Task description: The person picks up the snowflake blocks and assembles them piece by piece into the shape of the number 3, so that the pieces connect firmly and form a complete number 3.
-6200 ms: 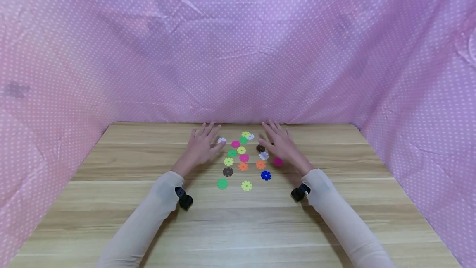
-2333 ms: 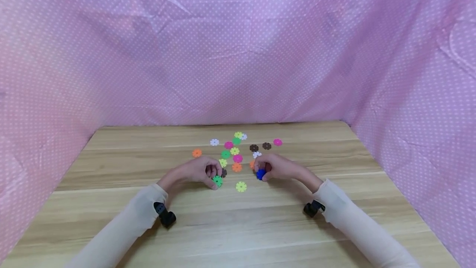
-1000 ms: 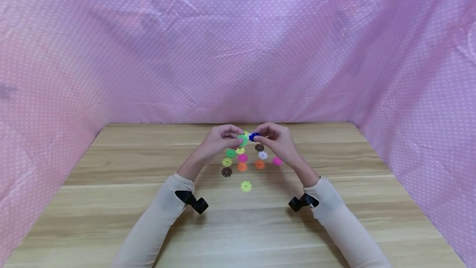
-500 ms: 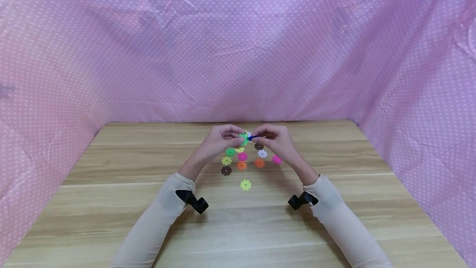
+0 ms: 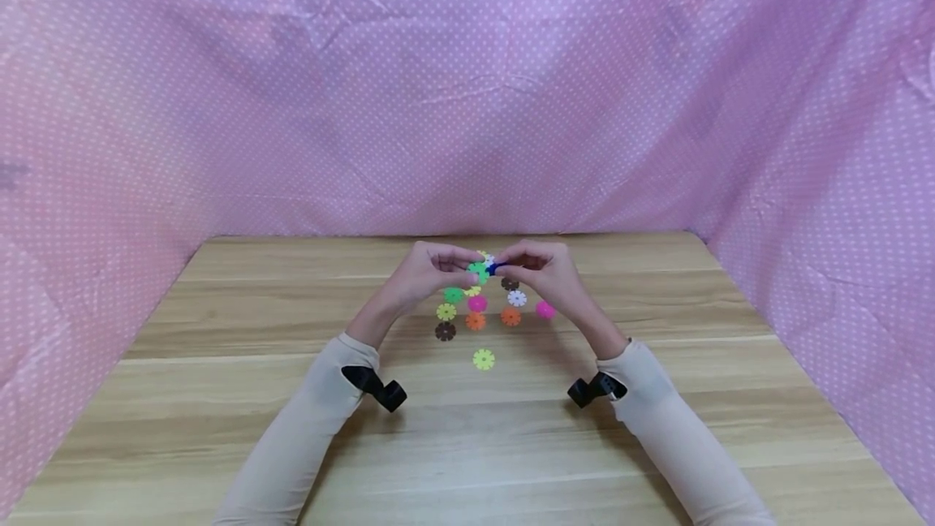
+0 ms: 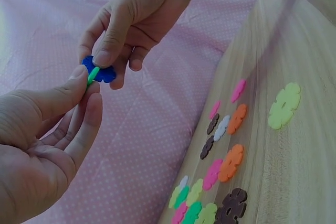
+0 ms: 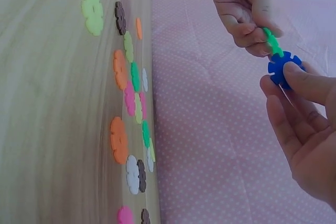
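Above the table my left hand pinches a green notched snowflake disc between thumb and fingers. Facing it, my right hand pinches a blue snowflake disc by its side. The two discs meet at their rims, set crosswise to each other, the green edge running into the blue one's notched edge in the right wrist view. From the left wrist, the green disc shows nearly edge-on and the blue disc shows its face, partly covered by the right thumb.
On the wooden table lie several loose snowflake discs: a lime one nearest, a brown one, orange, white and pink ones. A pink dotted cloth hangs behind the table.
Both hands first lay spread over the discs, then picked up the green and blue ones, lifted them and brought them together. The blue disc has turned edge-on and now meets the green one.
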A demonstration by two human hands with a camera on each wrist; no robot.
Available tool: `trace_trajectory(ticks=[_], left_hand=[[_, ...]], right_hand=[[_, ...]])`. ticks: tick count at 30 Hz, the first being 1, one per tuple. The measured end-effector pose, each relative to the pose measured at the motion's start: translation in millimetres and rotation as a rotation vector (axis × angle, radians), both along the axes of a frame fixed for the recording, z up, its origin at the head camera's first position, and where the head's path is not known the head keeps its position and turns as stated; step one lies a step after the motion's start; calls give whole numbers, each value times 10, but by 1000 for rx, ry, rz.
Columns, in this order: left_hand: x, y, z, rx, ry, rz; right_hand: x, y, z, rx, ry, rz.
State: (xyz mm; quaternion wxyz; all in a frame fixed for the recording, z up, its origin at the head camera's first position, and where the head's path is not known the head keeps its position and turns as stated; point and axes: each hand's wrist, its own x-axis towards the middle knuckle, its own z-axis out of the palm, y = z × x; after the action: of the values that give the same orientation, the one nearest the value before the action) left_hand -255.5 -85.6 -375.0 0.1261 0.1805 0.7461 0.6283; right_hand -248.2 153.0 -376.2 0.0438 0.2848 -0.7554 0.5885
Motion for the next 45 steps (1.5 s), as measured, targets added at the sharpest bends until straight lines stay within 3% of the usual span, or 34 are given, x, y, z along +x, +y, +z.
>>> trace_trajectory(ticks=[5,15,23,40,45], left_hand=[[-9,-5,-2,49,-11,16],[14,-4,-15,85,-8,18],[20,31,-44,137,8,19],[44,31,8,89,-7,36],[45,28,13,86,-41,49]], right_hand=[[1,0,6,1,6,19],[39,-36,-37,-61,101,45],[29,-49,-69,-81,76,32],[48,-59,-39,-28,139,33],[52,-81,-61,-35,125,29]])
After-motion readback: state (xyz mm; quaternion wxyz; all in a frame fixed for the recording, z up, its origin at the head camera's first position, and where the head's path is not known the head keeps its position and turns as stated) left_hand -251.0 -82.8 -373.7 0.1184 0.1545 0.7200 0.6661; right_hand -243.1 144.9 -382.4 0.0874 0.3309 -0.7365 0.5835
